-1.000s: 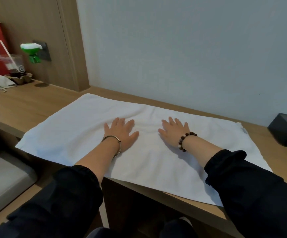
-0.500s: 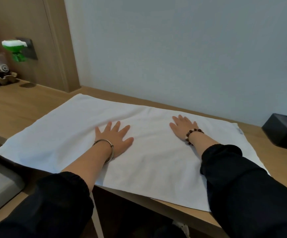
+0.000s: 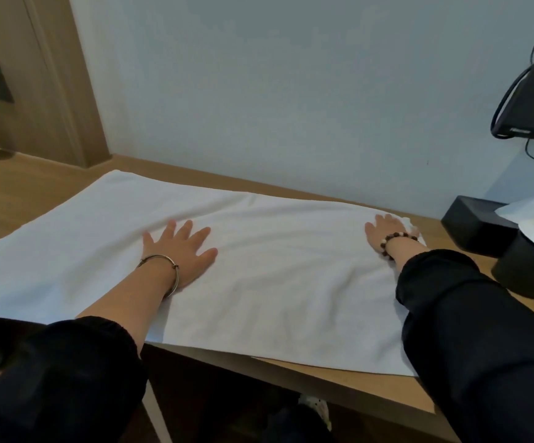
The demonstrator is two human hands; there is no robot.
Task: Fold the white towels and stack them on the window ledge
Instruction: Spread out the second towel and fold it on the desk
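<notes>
Since the earlier frames both hands have slid apart across the cloth, the right one travelling furthest, out to the towel's far right corner. Wooden ledge (image 3: 339, 383) runs from 9 o'clock to 4 o'clock under a pale wall. White towel (image 3: 275, 282) lies spread flat over it in a single layer, its near edge overhanging the ledge front at 7 o'clock. Black box (image 3: 473, 225) sits on the ledge at 3 o'clock, just beside the towel's right end, apart from it. Left hand (image 3: 184, 254), at 9 o'clock of centre, rests palm down on the towel with fingers spread wide, gripping nothing; a metal bangle (image 3: 163, 266) circles its wrist. Right hand (image 3: 387, 231), at 2 o'clock, presses flat on the towel's far right corner, fingers extended and close together; a beaded bracelet (image 3: 396, 241) is on its wrist.
</notes>
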